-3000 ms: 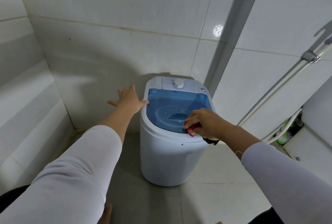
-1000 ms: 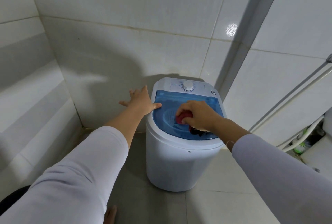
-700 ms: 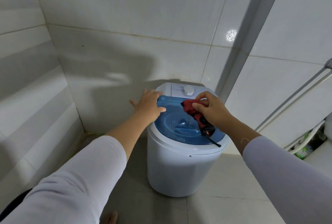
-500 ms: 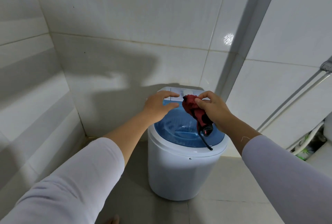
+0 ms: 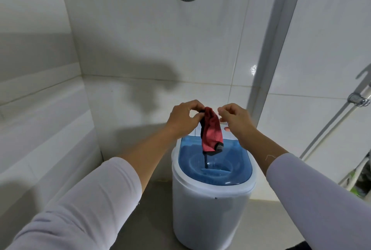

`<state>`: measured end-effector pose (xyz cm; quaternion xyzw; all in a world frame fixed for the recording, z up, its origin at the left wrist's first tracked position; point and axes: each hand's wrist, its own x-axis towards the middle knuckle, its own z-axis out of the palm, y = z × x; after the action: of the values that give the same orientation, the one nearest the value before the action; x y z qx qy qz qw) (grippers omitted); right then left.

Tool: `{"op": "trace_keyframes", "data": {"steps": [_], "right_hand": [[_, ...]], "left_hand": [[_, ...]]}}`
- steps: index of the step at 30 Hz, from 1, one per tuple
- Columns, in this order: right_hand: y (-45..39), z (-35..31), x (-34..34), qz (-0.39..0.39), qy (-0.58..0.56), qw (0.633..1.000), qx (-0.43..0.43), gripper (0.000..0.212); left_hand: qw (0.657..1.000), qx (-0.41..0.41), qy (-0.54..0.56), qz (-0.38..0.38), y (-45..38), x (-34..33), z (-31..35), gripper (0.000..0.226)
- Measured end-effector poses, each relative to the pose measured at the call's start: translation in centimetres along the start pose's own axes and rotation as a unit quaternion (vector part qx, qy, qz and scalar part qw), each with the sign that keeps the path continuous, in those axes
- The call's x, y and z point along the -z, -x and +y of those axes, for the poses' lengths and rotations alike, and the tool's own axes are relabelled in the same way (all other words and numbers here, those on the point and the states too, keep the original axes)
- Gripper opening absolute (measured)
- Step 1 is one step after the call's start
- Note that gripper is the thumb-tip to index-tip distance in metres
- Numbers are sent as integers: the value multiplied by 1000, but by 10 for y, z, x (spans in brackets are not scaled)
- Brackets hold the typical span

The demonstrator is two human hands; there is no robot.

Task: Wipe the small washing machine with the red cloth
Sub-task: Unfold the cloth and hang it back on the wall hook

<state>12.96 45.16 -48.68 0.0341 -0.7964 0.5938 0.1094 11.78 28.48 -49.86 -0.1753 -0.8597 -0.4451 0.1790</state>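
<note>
**Red cloth hanging over the lid, between 2 hands**

The person's left hand (image 5: 183, 120) is pinching the top of the red cloth (image 5: 211, 131) at the centre of the frame, its fingers (image 5: 195, 107) curling round the upper edge. The cloth is hanging with its long axis running straight down, its dark lower corner dangling just above the blue lid (image 5: 214, 167) of the small washing machine (image 5: 210, 205), which is standing on the floor in the lower centre. The right hand (image 5: 235, 119) is hovering just beside the cloth on its right, fingers loosely curled and holding nothing, with a slim gap to the fabric. Both hands are about equally near; only the left is gripping. The lid is lying directly below the cloth, so the coming wipe is probably calling for a lowering move. No brand, label or writing is readable on the machine.
</note>
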Motion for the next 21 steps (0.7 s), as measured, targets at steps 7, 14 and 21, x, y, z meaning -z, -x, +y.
{"op": "trace_keyframes", "data": {"steps": [7,14,21], "right_hand": [[0,-43,-7,-16,-6,998,64,20],[-22,-66,-48,-102,-9,993,59,17],[-74,-65,-107,-140,-3,990,34,7]], "left_hand": [[992,31,-101,70,-7,40,13,10],[990,56,-102,81,-22,75,0,7],[993,73,-77,47,-46,109,-49,8]]}}
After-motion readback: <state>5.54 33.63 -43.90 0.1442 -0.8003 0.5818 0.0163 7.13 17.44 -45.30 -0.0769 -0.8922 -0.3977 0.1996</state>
